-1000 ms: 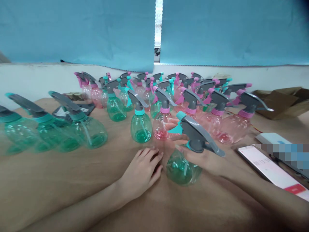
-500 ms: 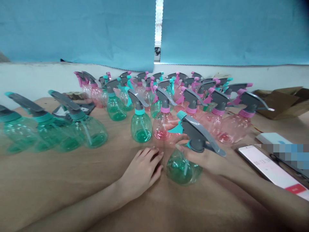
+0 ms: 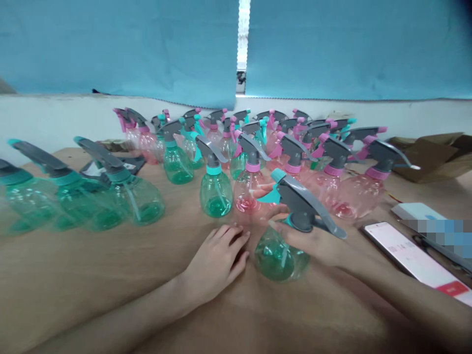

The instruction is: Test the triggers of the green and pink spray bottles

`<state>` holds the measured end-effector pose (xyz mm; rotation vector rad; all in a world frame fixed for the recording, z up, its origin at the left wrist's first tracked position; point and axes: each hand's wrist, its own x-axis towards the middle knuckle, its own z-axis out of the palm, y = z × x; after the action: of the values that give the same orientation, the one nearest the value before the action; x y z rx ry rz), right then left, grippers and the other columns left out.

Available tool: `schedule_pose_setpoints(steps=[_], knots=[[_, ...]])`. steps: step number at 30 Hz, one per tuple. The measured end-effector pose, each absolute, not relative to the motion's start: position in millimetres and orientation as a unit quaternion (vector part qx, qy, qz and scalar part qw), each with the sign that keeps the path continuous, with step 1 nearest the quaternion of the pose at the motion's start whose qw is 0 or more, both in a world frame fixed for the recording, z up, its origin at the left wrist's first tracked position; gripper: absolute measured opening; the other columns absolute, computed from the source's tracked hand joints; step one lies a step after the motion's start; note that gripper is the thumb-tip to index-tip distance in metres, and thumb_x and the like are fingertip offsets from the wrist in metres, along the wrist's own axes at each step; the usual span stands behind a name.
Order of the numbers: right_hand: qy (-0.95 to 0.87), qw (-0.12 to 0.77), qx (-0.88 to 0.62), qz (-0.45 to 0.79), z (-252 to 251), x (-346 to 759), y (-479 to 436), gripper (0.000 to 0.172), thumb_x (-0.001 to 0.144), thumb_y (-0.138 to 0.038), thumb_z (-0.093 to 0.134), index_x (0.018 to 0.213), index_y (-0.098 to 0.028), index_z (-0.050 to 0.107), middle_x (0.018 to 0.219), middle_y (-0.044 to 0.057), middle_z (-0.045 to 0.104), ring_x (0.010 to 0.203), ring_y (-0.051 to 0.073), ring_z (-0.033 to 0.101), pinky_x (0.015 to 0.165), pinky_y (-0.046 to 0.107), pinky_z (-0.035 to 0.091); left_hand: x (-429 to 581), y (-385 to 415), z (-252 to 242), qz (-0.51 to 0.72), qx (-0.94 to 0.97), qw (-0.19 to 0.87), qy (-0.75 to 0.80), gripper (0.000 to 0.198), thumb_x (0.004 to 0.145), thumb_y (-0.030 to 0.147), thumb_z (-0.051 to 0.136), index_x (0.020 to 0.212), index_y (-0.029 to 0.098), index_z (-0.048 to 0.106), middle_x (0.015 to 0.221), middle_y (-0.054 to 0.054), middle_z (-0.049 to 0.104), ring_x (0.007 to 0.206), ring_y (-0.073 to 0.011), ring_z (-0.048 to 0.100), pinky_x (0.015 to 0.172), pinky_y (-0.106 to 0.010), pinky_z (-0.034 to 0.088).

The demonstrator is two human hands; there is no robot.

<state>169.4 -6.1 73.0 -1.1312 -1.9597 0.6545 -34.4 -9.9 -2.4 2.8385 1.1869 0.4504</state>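
My right hand [image 3: 308, 244] is closed around the neck of a clear green spray bottle [image 3: 275, 258] with a grey head and turquoise nozzle and trigger. The bottle is tilted, its nozzle toward the upper left. Part of the right fingers is hidden behind the spray head. To the left of that bottle, my left hand [image 3: 217, 260] lies palm down on the wooden table [image 3: 155, 285], fingers loosely extended, holding nothing. Just beyond it stand an upright green spray bottle [image 3: 216, 196] and a pink one [image 3: 248, 189].
Several green spray bottles [image 3: 138, 199] stand at left. Many pink and green ones crowd the back, including a pink bottle [image 3: 356, 196] at right. A lit phone [image 3: 416, 260], a white box [image 3: 416, 211] and an open cardboard box [image 3: 431, 157] lie on the right.
Both hands and the held spray bottle have stayed almost still. The digits on the phone screen have changed.
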Motion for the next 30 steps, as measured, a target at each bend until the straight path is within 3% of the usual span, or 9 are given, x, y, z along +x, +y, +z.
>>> schedule_pose_setpoints(steps=[10,15,18,24,30], knots=[[-0.764,0.39,-0.451,0.247,75.1,168.3,-5.0,0.014,0.072,-0.03,0.048,0.066,-0.024,0.059,0.074,0.002,0.066,0.063,0.016,0.065,0.059,0.028,0.056,-34.5,-9.4,-3.3,0.15,0.91,0.018,0.386,0.032,0.093,0.022,0.048,0.123,0.015,0.055,0.12,-0.01,0.06,0.114,-0.027,0.052,0.094,-0.044,0.044],[-0.762,0.374,-0.462,0.257,75.9,168.4,-5.7,0.023,0.07,-0.029,0.047,0.084,-0.025,0.064,0.074,0.001,0.066,0.057,0.015,0.061,0.054,0.028,0.054,-34.5,-10.2,-3.2,0.149,0.91,0.019,0.386,0.034,0.092,0.022,0.05,0.125,0.015,0.054,0.121,-0.01,0.06,0.114,-0.0268,0.051,0.095,-0.044,0.043],[-0.762,0.369,-0.464,0.261,72.5,170.2,-5.2,0.019,0.07,-0.029,0.047,0.08,-0.024,0.062,0.072,0.0,0.066,0.053,0.013,0.059,0.052,0.027,0.054,-34.6,-10.5,-2.4,0.142,0.91,0.021,0.388,0.034,0.092,0.022,0.05,0.125,0.015,0.055,0.121,-0.01,0.06,0.114,-0.0273,0.051,0.095,-0.044,0.043],[-0.771,0.374,-0.459,0.236,68.8,174.0,-4.5,0.014,0.07,-0.025,0.048,0.061,-0.025,0.058,0.074,0.001,0.068,0.075,0.018,0.069,0.067,0.03,0.058,-34.3,-9.0,-1.2,0.136,0.911,0.022,0.389,0.033,0.092,0.021,0.051,0.124,0.014,0.055,0.121,-0.01,0.059,0.114,-0.0273,0.05,0.094,-0.044,0.043],[-0.765,0.413,-0.436,0.23,66.5,175.5,-5.5,0.013,0.07,-0.028,0.049,0.075,-0.027,0.061,0.068,-0.001,0.067,0.068,0.018,0.067,0.067,0.031,0.059,-34.0,-9.3,-1.4,0.124,0.912,0.026,0.39,0.034,0.093,0.021,0.05,0.126,0.014,0.054,0.121,-0.01,0.059,0.115,-0.0274,0.05,0.095,-0.044,0.043]])
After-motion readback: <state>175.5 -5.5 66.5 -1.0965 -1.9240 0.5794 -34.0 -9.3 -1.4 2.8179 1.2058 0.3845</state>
